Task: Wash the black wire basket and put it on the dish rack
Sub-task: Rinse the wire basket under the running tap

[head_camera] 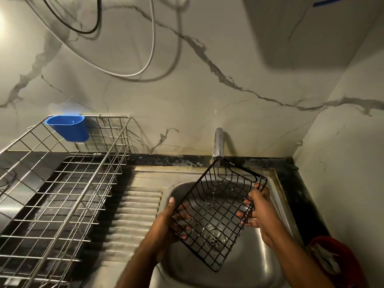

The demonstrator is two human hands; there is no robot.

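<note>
My left hand [168, 220] and right hand [257, 206] grip the black wire basket [216, 213] under the tap [218, 145]; wet wires could slip, dropping it into the sink [268, 265] at lower right.

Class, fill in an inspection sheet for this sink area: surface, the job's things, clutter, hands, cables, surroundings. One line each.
Surface: steel sink with a ribbed drainboard on its left.
Job's things: black wire basket held tilted over the basin under the tap, water running through it; dish rack stands to the left.
Clutter: blue cup hanging on the rack's back corner; red container at the sink's right.
Hands: left hand grips the basket's left side, right hand its right side.
Cables: black cable and white cable looping down the wall.
Surroundings: marble-patterned wall.
</note>
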